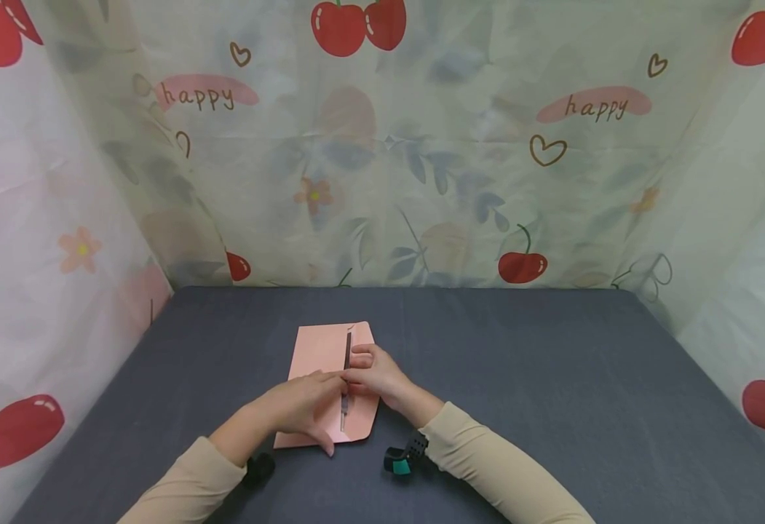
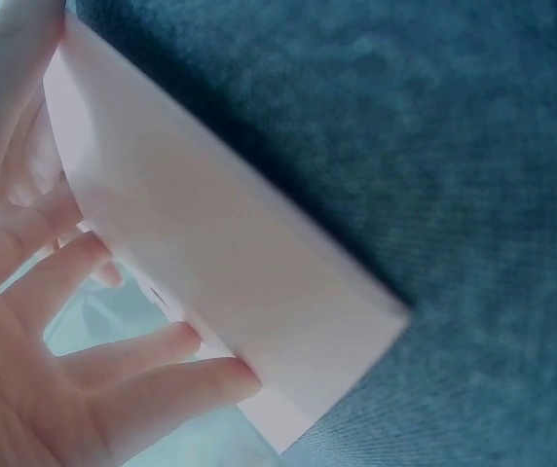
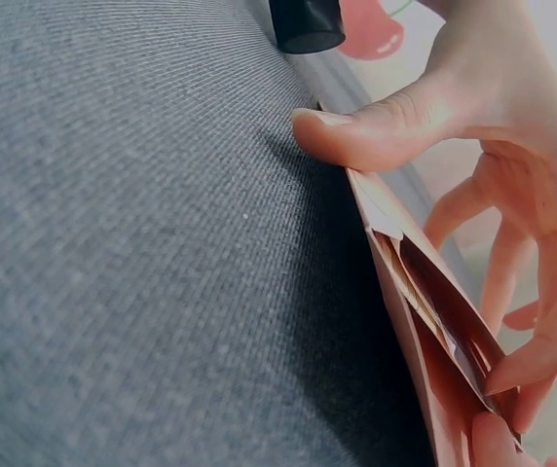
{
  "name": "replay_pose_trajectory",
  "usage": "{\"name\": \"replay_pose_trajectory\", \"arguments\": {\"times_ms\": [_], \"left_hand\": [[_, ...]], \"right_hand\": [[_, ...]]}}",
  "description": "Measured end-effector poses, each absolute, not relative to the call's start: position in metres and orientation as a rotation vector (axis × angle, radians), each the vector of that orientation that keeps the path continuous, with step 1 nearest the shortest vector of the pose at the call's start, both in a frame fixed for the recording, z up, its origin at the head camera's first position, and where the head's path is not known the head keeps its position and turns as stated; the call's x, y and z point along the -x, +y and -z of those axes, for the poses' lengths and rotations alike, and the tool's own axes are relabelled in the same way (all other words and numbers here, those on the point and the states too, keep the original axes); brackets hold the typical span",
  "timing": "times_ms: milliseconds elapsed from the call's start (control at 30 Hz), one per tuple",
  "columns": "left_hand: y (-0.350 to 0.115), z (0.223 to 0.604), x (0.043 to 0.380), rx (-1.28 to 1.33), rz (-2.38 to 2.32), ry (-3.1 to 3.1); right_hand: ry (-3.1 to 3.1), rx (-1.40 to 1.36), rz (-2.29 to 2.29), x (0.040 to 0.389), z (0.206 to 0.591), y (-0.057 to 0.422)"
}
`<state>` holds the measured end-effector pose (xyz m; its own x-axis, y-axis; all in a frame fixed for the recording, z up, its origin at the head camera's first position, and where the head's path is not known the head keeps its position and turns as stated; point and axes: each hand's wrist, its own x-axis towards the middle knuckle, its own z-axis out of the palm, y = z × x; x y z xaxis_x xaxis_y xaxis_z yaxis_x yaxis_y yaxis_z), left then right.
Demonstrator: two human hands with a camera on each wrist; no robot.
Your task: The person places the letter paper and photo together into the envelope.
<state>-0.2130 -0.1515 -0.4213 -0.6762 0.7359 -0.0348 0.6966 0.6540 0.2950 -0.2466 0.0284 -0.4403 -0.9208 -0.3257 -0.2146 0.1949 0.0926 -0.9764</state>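
Note:
A pink paper envelope [image 1: 315, 351] lies on the dark tabletop, its flap [image 1: 361, 422] spread out to the right. Its mouth gapes as a dark slit, and in the right wrist view the opening [image 3: 434, 326] shows pale paper edges inside. My left hand [image 1: 298, 402] lies across the envelope's front and holds it, thumb at the near edge and fingertips curled at the mouth. In the left wrist view several fingers [image 2: 196, 384] of that hand touch the paper's edge. Beside it my right hand [image 1: 382, 377] grips the envelope at the mouth, its fingertips close to the left ones.
The dark cloth-covered table [image 1: 539, 378] reaches out on both sides of the envelope. A printed curtain [image 1: 395, 167] with cherries and hearts encloses the back and sides. Black wrist cameras hang under both wrists, the right camera [image 1: 398, 461] low over the table.

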Motion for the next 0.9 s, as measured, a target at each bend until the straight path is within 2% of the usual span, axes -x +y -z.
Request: {"name": "replay_pose_trajectory", "arguments": {"times_ms": [433,900], "left_hand": [[-0.151,0.418,0.212,-1.167,-0.407,2.709],[-0.149,0.417,0.209,-1.144,-0.331,2.723]], "right_hand": [[2.073,0.112,1.810,0.249,0.434,0.036],[2.169,0.138,1.733,0.251,0.424,0.074]]}}
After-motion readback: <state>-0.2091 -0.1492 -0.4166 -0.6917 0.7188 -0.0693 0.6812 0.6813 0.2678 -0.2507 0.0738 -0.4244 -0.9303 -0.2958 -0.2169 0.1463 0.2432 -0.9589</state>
